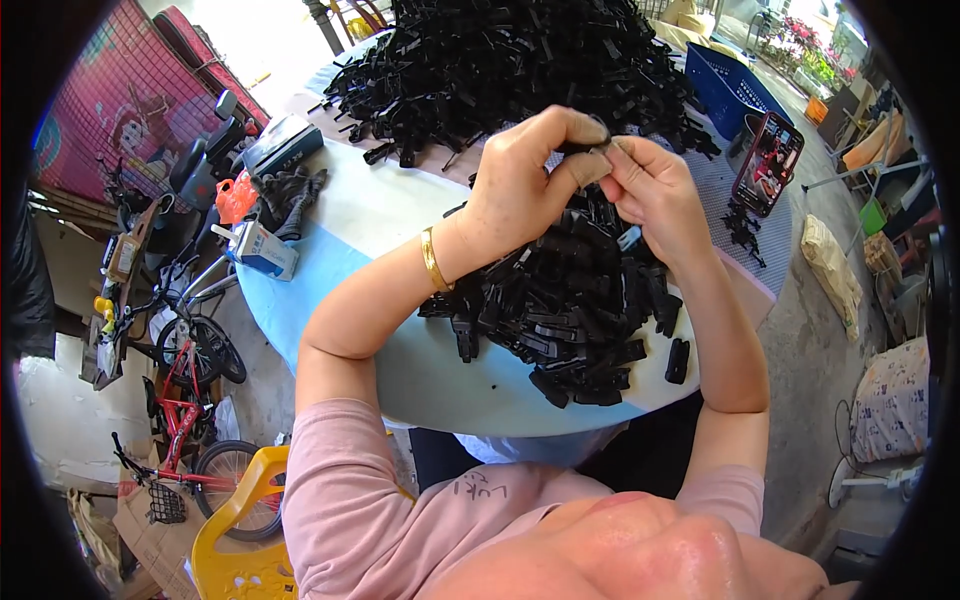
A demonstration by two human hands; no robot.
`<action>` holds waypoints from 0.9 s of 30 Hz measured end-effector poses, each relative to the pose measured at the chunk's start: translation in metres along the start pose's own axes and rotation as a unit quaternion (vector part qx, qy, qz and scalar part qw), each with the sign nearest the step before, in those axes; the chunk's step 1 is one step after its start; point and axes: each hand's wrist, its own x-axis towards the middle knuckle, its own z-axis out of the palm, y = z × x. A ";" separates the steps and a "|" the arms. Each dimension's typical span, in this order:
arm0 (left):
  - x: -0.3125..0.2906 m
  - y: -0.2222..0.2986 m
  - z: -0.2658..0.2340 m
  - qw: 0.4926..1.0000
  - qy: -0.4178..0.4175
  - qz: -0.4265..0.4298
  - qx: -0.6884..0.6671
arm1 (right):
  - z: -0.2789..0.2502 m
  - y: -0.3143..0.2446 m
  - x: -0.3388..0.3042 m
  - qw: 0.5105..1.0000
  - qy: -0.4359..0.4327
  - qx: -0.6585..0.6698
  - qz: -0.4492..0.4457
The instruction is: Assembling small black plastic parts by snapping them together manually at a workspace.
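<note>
My left hand (pixel 530 175), with a gold bracelet at its wrist, is closed on a small black plastic part (pixel 588 146), its thumb and forefinger gripping it. My right hand (pixel 655 195) meets it there, thumb and fingertips pinched at the same spot; what lies between them is mostly hidden. A small light-blue piece (pixel 629 238) shows just below the right fingers; I cannot tell whether they hold it. Beneath both hands lies a near pile of black plastic parts (pixel 560 310). Beyond them rises a far larger heap of similar black parts (pixel 500 70).
The round table (pixel 400 380) has a phone on a stand (pixel 768 165) at right, a blue basket (pixel 735 85) behind it. On the left lie a white-and-blue carton (pixel 265 250), dark gloves (pixel 290 200) and a dark box (pixel 283 145). A yellow chair (pixel 235 530) stands lower left.
</note>
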 end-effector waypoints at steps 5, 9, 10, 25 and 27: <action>0.018 0.006 -0.004 0.836 0.089 -0.251 -0.481 | -0.002 0.002 0.003 0.938 0.063 -0.229 -0.253; 0.016 0.001 -0.008 0.756 0.032 -0.299 -0.581 | -0.006 0.008 -0.001 0.932 0.081 -0.259 -0.239; 0.015 -0.002 -0.009 0.746 0.028 -0.303 -0.592 | -0.006 0.009 -0.002 0.928 0.081 -0.248 -0.267; 0.005 0.011 -0.004 0.938 -0.101 -0.211 -0.256 | 0.005 -0.002 -0.004 0.985 0.065 -0.118 -0.110; 0.007 0.005 -0.004 0.929 -0.086 -0.214 -0.289 | 0.000 0.000 -0.003 0.993 0.044 -0.057 -0.098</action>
